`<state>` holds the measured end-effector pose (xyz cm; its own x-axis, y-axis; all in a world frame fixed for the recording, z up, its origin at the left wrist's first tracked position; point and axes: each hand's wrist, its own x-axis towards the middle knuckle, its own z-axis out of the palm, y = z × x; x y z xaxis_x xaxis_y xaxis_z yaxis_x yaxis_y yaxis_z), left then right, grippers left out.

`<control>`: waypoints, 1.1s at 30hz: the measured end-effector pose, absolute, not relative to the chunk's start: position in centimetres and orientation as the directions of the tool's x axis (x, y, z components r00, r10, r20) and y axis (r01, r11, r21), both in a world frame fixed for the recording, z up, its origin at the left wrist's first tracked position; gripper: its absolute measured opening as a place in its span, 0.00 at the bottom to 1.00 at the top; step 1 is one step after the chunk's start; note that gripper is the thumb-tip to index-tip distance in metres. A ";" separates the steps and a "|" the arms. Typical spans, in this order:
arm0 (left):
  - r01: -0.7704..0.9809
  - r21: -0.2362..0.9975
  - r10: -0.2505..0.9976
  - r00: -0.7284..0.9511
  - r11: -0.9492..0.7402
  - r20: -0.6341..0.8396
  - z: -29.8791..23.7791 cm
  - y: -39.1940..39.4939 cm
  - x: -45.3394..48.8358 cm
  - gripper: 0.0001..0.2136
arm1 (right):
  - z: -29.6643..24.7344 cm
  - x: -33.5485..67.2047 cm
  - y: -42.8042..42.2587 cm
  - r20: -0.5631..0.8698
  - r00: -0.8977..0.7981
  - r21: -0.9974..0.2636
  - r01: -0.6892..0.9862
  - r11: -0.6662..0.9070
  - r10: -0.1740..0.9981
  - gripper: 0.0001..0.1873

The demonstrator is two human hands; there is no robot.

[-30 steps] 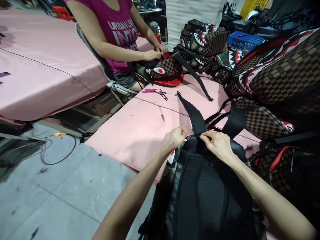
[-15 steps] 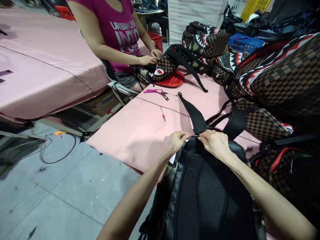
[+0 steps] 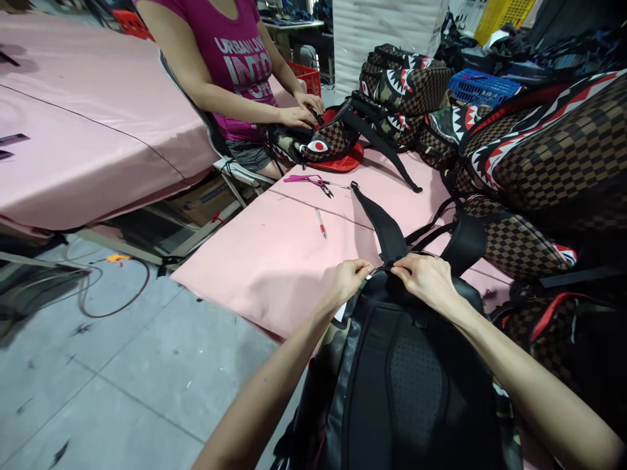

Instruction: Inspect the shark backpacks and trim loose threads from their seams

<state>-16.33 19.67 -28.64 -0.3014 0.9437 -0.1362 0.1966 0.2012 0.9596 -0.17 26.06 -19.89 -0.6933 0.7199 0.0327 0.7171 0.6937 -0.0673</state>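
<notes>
A black backpack (image 3: pixel 401 385) with a mesh back panel and camouflage sides lies in front of me, its top at the edge of the pink table (image 3: pixel 274 261). My left hand (image 3: pixel 350 279) is closed in a pinch on the top edge of the backpack, just left of the strap base. My right hand (image 3: pixel 426 281) is closed on the same top edge, fingertips pinching close to the left hand's. A black padded shoulder strap (image 3: pixel 385 225) runs away from my hands across the table.
A person in a magenta shirt (image 3: pixel 235 59) sits at the far side handling a checkered shark-face backpack (image 3: pixel 318 140). Pink snips (image 3: pixel 306 179) and a red-tipped pen (image 3: pixel 320 223) lie on the table. Several checkered backpacks (image 3: pixel 543 150) pile up at the right. Cables (image 3: pixel 112 287) lie on the grey floor.
My hands have stayed pinched on the backpack's top edge, the left one closing in slightly toward the right. The other person's hands shifted on their bag.
</notes>
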 end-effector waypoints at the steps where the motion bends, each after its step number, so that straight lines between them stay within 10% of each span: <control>1: 0.196 0.959 0.943 -0.301 0.207 -0.142 -28.5 19.6 -16.3 0.09 | -20.0 -0.2 26.0 0.030 -0.698 -0.066 0.713 0.699 0.715 0.14; 33: 0.179 0.965 0.937 -0.326 0.191 -0.125 -29.3 19.3 -16.0 0.09 | -21.0 0.4 26.1 0.068 -0.716 -0.172 0.678 0.715 0.695 0.13</control>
<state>-16.03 19.31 -29.28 -0.3255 0.9373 -0.1247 0.1791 0.1906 0.9652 0.44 26.05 -20.96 -0.7160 0.6948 0.0676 0.6776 0.7151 -0.1719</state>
